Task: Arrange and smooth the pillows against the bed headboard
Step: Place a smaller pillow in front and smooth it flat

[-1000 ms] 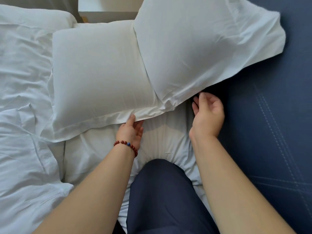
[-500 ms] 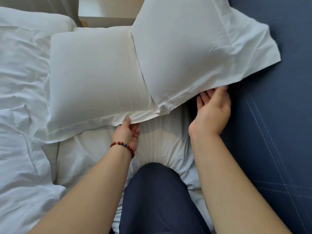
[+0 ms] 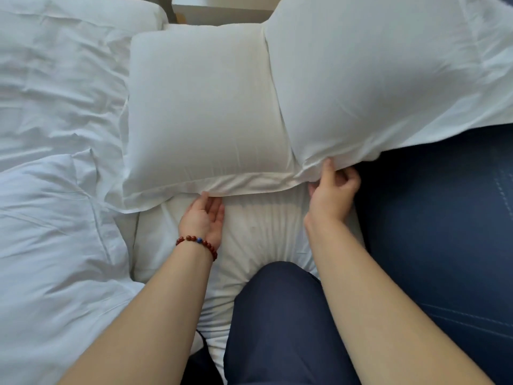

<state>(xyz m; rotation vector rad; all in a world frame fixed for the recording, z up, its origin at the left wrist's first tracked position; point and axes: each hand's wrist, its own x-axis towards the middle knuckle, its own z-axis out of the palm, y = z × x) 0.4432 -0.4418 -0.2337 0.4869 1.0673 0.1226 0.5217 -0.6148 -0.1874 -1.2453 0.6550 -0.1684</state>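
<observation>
Two white pillows lie side by side. The left pillow (image 3: 202, 107) rests flat on the bed. The right pillow (image 3: 383, 79) overlaps the left one's right edge and leans on the dark blue headboard (image 3: 444, 232). My right hand (image 3: 333, 190) pinches the lower corner flap of the right pillow, thumb on top. My left hand (image 3: 204, 218), with a red bead bracelet, is palm up and open, its fingertips touching the lower flap of the left pillow. A third white pillow (image 3: 263, 232) lies under my knee (image 3: 277, 315).
A rumpled white duvet (image 3: 55, 190) covers the left side of the bed. A light-coloured nightstand (image 3: 216, 9) shows at the top edge, behind the pillows.
My right hand has moved left along the right pillow's lower edge and closed on its corner flap. The left hand has slid slightly back, palm turned up under the left pillow's flap.
</observation>
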